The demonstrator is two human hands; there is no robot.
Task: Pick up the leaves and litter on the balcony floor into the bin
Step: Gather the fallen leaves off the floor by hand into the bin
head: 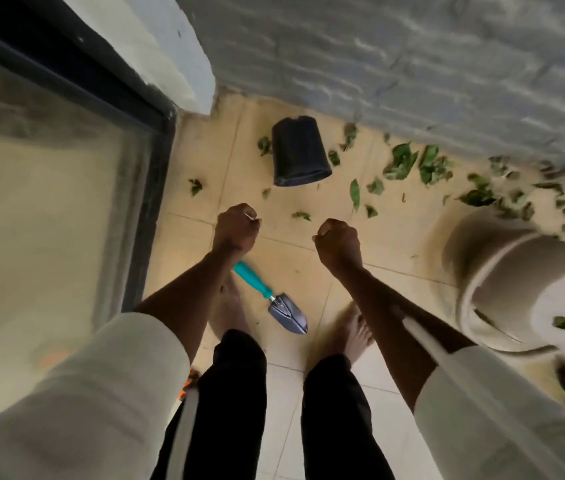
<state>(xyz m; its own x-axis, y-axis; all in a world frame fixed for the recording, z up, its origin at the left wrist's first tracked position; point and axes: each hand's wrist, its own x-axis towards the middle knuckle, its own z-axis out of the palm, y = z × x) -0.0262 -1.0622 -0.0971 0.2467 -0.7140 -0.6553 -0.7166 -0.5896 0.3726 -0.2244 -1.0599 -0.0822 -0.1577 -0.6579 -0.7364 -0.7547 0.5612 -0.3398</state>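
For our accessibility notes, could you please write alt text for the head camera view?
A standing person's left hand and right hand, both fisted and empty, hang over a beige tiled balcony floor strewn with torn green leaves, a tipped black plastic pot, a teal-handled metal trowel and a beige round bin.

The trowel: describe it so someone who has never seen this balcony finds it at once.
Start at the glass door on the left and drop to the tiled floor beside it. The trowel lies there between the person's bare feet, below the tipped black pot. Its turquoise handle and grey metal blade are unlike anything nearby.
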